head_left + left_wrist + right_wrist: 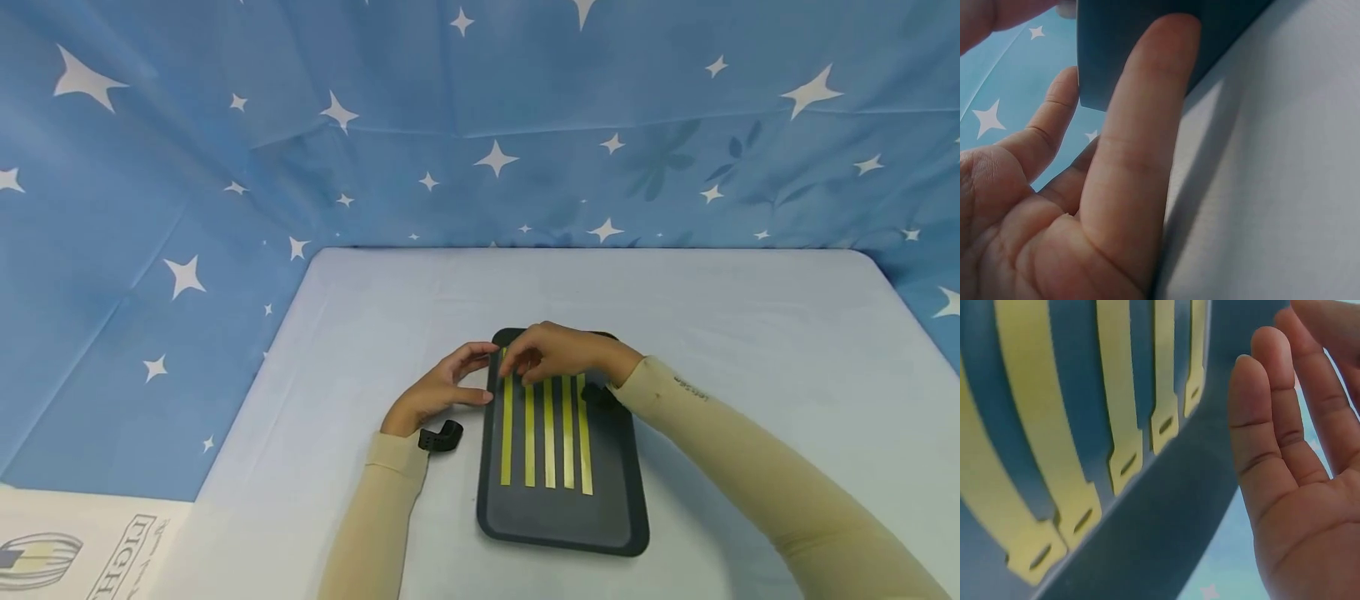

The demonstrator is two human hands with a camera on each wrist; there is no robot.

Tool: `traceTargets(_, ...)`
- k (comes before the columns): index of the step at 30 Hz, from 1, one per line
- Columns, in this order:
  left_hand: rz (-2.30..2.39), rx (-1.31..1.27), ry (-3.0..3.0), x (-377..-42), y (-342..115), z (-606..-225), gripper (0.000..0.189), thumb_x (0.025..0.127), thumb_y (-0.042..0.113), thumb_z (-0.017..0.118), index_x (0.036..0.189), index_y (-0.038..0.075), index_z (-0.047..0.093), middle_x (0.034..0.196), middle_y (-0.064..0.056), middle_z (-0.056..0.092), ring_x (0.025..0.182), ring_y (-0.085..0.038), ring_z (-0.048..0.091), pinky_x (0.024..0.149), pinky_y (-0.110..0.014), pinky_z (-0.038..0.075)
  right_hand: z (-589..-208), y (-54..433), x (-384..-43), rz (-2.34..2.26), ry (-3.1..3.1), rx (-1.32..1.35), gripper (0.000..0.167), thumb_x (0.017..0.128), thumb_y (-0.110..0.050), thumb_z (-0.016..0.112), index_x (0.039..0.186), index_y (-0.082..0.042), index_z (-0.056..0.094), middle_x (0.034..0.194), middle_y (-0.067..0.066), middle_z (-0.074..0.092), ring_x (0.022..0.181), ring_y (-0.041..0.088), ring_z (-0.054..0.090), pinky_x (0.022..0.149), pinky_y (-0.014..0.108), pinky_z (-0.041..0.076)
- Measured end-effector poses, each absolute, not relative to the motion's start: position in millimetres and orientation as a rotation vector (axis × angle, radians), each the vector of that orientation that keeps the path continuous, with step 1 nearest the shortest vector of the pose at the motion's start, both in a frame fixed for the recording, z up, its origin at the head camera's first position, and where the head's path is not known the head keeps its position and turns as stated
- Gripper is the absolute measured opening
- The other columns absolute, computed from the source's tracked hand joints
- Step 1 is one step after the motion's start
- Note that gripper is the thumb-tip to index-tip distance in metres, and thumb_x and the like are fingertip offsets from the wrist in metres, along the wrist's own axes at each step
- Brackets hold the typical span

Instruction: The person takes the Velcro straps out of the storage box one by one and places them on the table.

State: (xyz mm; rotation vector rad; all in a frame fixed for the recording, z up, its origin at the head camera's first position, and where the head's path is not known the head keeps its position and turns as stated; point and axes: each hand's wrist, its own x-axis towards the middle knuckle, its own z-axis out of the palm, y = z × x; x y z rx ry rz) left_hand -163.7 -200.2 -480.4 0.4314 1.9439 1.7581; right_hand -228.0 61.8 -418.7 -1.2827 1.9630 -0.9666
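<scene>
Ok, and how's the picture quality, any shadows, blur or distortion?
Head view: even light, a soft shadow on the white table to the right of the dark board; left wrist view: dimmer, the board's face dark, a shadow band across the table; right wrist view: bluish haze, detail soft, yellow strips look bowed, possibly lens distortion.

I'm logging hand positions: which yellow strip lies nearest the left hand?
The leftmost yellow strip in the head view: it runs beside the left edge of the tray, toward the left hand, with the other four strips farther right.
</scene>
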Motion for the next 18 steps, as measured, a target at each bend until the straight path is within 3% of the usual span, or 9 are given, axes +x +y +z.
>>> traceTargets(8, 1.762, 0.450, 1.938, -165.7, -199.8, -481.7, 0.077, 0.093, -0.004, 0.076, 0.161, 0.000, 0.040, 0.168, -0.019, 0.041, 0.157, -0.037, 0.036, 0.125, -0.057, 0.030, -428.9, 46.4, -231.9, -0.871, 1.953, -1.317, 0.023, 0.096, 0.013, 0.072, 0.116, 0.004, 0.079, 0.115, 0.013, 0.076, 0.095, 0.017, 0.073, 0.085, 0.031, 0.060)
traceTargets(12, 1.771, 0.467, 1.935, -166.3, -199.2, -480.7, 0.078, 0.092, -0.006, 0.076, 0.161, -0.003, 0.040, 0.168, -0.021, 0.039, 0.157, -0.039, 0.035, 0.127, -0.058, 0.026, -434.7, 40.9, -231.8, -0.825, 2.002, -1.352, 0.021, 0.095, 0.012, 0.074, 0.111, 0.000, 0.081, 0.107, 0.008, 0.077, 0.082, 0.006, 0.065, 0.076, 0.028, 0.057)
traceTargets(18, 1.771, 0.471, 1.937, -166.5, -200.8, -481.2, 0.079, 0.091, -0.005, 0.077, 0.161, -0.002, 0.040, 0.166, -0.022, 0.042, 0.157, -0.038, 0.037, 0.126, -0.058, 0.027, -441.1, 32.7, -229.2, -0.794, 2.050, -1.372, 0.022, 0.092, 0.012, 0.076, 0.106, -0.003, 0.084, 0.096, 0.003, 0.078, 0.070, 0.002, 0.056, 0.068, 0.026, 0.052)
